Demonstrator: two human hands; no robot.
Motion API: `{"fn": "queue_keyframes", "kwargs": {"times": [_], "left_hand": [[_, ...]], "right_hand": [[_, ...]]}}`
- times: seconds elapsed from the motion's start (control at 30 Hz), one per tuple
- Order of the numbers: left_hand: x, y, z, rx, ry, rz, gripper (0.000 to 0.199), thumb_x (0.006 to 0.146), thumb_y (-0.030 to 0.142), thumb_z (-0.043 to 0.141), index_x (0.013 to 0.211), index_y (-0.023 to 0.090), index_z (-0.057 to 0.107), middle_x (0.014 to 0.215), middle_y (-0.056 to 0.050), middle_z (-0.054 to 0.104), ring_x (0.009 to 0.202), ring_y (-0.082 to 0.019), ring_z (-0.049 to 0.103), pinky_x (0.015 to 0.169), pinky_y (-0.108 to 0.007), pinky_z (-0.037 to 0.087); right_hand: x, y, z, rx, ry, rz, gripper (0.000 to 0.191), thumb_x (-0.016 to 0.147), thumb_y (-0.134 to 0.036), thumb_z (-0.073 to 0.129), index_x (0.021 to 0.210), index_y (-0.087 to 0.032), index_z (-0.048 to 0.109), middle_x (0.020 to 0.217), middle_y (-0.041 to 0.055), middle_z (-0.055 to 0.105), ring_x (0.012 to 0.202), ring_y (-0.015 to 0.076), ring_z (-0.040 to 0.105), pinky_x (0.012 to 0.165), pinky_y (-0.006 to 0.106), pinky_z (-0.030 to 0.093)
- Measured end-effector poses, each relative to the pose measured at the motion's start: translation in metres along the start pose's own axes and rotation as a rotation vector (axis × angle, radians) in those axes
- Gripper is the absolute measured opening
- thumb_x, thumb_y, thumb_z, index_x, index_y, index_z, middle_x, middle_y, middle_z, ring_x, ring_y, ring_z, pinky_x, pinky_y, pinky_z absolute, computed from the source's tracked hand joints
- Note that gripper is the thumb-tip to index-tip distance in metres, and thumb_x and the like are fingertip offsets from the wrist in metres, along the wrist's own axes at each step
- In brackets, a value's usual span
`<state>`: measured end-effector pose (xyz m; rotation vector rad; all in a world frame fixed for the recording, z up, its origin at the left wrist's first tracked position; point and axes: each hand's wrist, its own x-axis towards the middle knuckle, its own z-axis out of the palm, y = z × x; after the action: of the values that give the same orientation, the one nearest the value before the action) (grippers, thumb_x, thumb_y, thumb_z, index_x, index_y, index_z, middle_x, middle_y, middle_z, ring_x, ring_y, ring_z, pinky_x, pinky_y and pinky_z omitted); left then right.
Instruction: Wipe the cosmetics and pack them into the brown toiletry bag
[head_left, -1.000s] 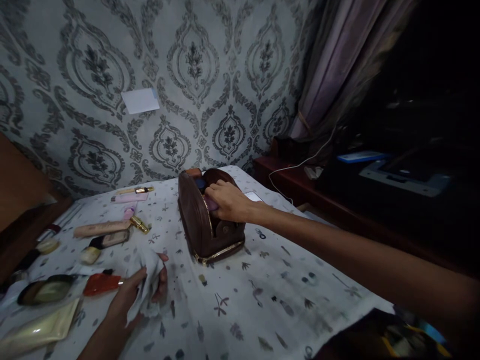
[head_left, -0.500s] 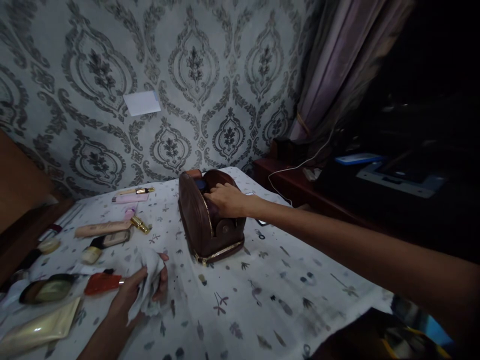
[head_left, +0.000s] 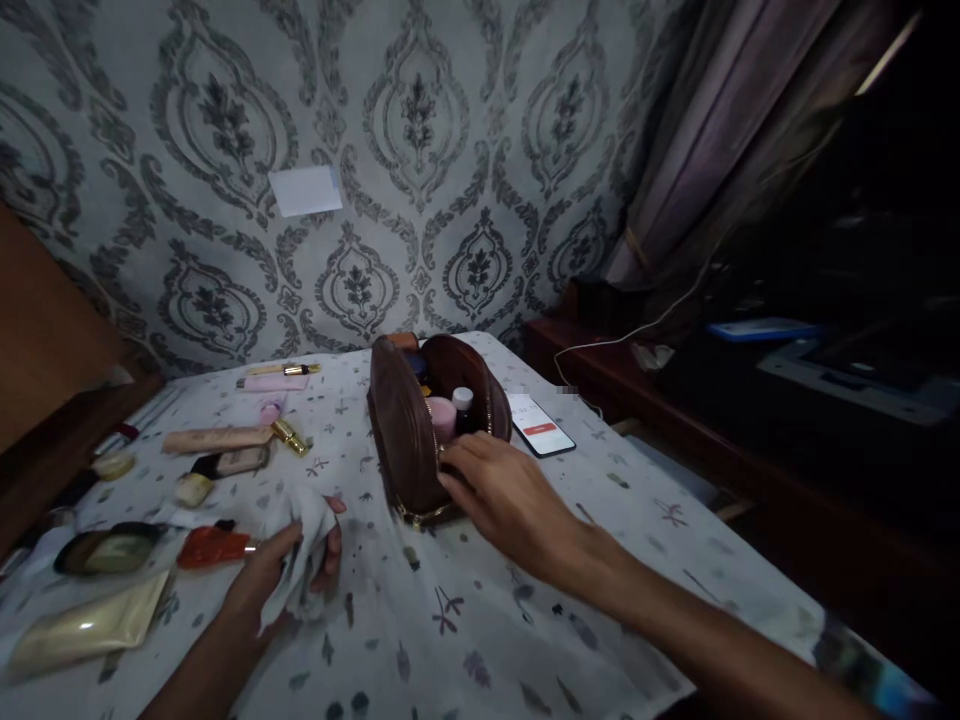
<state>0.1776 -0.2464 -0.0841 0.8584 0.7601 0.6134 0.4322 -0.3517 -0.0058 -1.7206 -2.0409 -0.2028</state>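
I have my right hand (head_left: 514, 500) at the brown bag (head_left: 401, 430), on its near, 5 o'clock side. The fingers are bent against the zipped edge of the opening; I can't tell whether they are pinching it or only touching. The bag stands upright and open near the middle of my view, on the patterned sheet (head_left: 405, 620). Inside I can see a pink jar (head_left: 443, 416) with a white-capped bottle (head_left: 463, 402) just beside it.

My left hand (head_left: 277, 575) is at 8 o'clock from the bag, well apart from it, fingers closed around a crumpled white cloth (head_left: 300, 535). The red bottle (head_left: 214, 547) lies just beyond it, its metal end close to my fingers. Whether they touch, I can't make out.

Further out at 8 o'clock is a pale yellow tube (head_left: 90, 627), with a dark oval bottle (head_left: 109, 549) above it. Toward 9 o'clock I've got a gold tube (head_left: 290, 437) near the end of a long beige tube (head_left: 217, 439), and a pink tube (head_left: 274, 383) lies toward 10. A phone (head_left: 544, 430) lies face up at 3 o'clock, its screen lit.
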Motion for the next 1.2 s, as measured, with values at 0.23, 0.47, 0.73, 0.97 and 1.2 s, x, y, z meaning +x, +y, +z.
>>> {"fn": "queue_keyframes", "kwargs": {"times": [0.23, 0.47, 0.73, 0.97, 1.2], "left_hand": [[0.001, -0.002, -0.002, -0.006, -0.020, -0.043, 0.035, 0.076, 0.037, 0.073, 0.102, 0.015, 0.067, 0.068, -0.001, 0.060, 0.047, -0.011, 0.048, 0.042, -0.023, 0.039], [0.003, 0.002, 0.000, -0.009, 0.007, -0.066, 0.033, 0.073, 0.039, 0.074, 0.096, 0.015, 0.067, 0.064, -0.001, 0.060, 0.049, -0.013, 0.051, 0.041, -0.021, 0.037], [0.005, 0.001, -0.002, 0.003, 0.004, -0.061, 0.037, 0.070, 0.037, 0.076, 0.097, 0.014, 0.067, 0.064, -0.001, 0.061, 0.048, -0.013, 0.051, 0.041, -0.022, 0.038], [0.007, -0.001, -0.004, -0.026, -0.007, -0.067, 0.040, 0.068, 0.032, 0.077, 0.103, 0.013, 0.068, 0.068, -0.003, 0.063, 0.051, -0.016, 0.056, 0.041, -0.025, 0.039], [0.005, 0.007, -0.004, 0.009, -0.011, -0.067, 0.033, 0.073, 0.037, 0.076, 0.097, 0.016, 0.067, 0.067, -0.002, 0.062, 0.054, -0.015, 0.057, 0.040, -0.021, 0.040]], "right_hand": [[-0.053, 0.004, 0.035, 0.005, 0.372, -0.216, 0.025, 0.090, -0.005, 0.053, 0.113, -0.013, 0.060, 0.120, 0.0159, 0.066, 0.120, 0.0257, 0.059, 0.102, 0.046, 0.052], [-0.051, 0.013, 0.041, 0.058, 0.354, -0.225, 0.032, 0.088, -0.001, 0.055, 0.118, -0.013, 0.059, 0.120, 0.0165, 0.066, 0.122, 0.0242, 0.057, 0.105, 0.047, 0.050], [-0.041, 0.018, 0.040, 0.074, 0.342, -0.226, 0.037, 0.089, -0.004, 0.054, 0.123, -0.016, 0.057, 0.114, 0.0121, 0.070, 0.111, 0.0221, 0.064, 0.099, 0.044, 0.054], [-0.030, 0.004, 0.041, 0.109, 0.430, -0.165, 0.030, 0.088, -0.005, 0.056, 0.115, -0.019, 0.061, 0.108, 0.0105, 0.070, 0.107, 0.0221, 0.065, 0.097, 0.046, 0.053], [-0.025, -0.013, 0.044, 0.143, 0.462, -0.195, 0.030, 0.086, -0.006, 0.054, 0.110, -0.020, 0.064, 0.106, 0.0073, 0.071, 0.109, 0.0211, 0.063, 0.105, 0.049, 0.046]]}}
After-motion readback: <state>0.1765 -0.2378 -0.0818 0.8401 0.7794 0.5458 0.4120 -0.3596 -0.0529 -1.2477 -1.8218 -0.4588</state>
